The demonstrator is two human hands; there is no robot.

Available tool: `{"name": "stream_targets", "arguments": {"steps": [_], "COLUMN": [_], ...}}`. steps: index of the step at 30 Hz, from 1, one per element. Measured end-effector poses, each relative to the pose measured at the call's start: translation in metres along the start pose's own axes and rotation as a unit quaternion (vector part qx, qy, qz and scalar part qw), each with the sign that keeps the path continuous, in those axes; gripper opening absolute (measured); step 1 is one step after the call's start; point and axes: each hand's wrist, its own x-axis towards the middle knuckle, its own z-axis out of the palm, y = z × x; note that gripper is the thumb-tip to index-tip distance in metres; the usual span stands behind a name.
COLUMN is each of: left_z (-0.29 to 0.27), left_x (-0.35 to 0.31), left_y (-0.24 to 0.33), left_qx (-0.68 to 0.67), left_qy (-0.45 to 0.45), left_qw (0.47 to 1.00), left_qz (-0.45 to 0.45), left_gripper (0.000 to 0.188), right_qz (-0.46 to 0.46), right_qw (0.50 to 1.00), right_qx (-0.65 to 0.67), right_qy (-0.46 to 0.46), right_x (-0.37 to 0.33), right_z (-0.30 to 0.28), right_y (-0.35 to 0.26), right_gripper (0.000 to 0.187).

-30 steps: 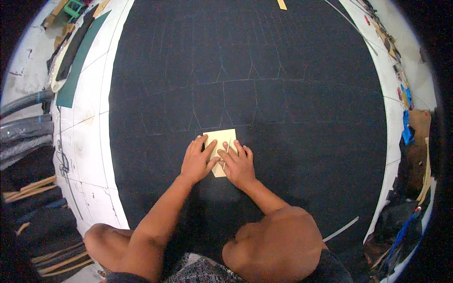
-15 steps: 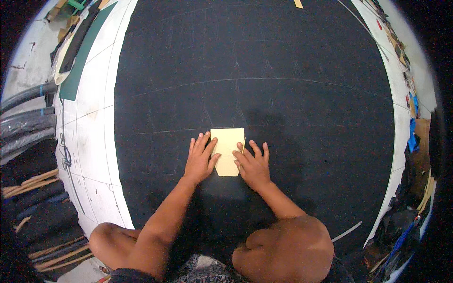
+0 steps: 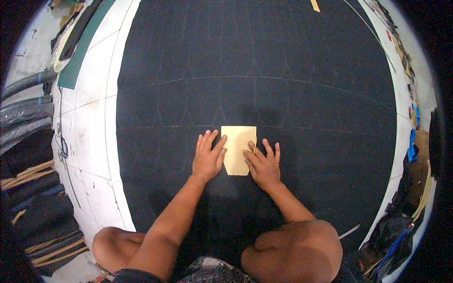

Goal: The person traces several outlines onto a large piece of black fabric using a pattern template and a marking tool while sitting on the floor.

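A pale yellow card piece (image 3: 239,141), straight at the top and tapered at the bottom, lies flat on black cloth (image 3: 188,99). Its upper edge sits along a faint pale line drawn across the cloth. My left hand (image 3: 208,153) rests at its left edge, fingers stretched out, index finger and thumb touching the card. On the other side, my right hand (image 3: 265,165) has its fingers spread, some tips pressing the card and the others on the cloth. A thin yellow edge or stick shows beside the card under these fingers; I cannot tell which.
Pale lines form repeated tapered outlines farther up the cloth. White tiled floor (image 3: 89,137) borders it. Wrapped rolls (image 3: 28,118) and wooden sticks (image 3: 28,174) lie left. A yellow strip (image 3: 315,5) lies far off, and a thin pale strip (image 3: 349,231) near my right knee.
The view has shifted slightly, so the card and both hands appear farther right. The hands keep their places on the card, whose upper edge stays along the drawn line.
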Motion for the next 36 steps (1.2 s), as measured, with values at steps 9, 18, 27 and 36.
{"name": "stream_targets", "arguments": {"steps": [9, 18, 27, 36], "left_z": [-0.001, 0.002, 0.001, 0.0], "left_x": [0.001, 0.001, 0.001, 0.001], "left_y": [0.0, 0.002, -0.001, 0.0], "left_qx": [-0.003, 0.003, 0.01, -0.002], "left_qy": [0.005, 0.0, 0.007, 0.009], "left_qw": [1.0, 1.0, 1.0, 1.0], "left_qz": [-0.006, -0.01, 0.008, -0.002], "left_gripper": [0.041, 0.041, 0.043, 0.042], "right_qz": [-0.003, -0.001, 0.021, 0.112], "right_qw": [0.999, 1.0, 0.998, 0.948], "right_qx": [0.031, 0.017, 0.052, 0.298], "right_qy": [0.015, 0.012, 0.01, 0.009], "right_x": [-0.002, -0.002, 0.007, 0.077], "right_z": [0.005, 0.004, -0.011, -0.034], "right_y": [0.003, 0.006, 0.001, 0.034], "right_gripper": [0.032, 0.035, 0.034, 0.029]}}
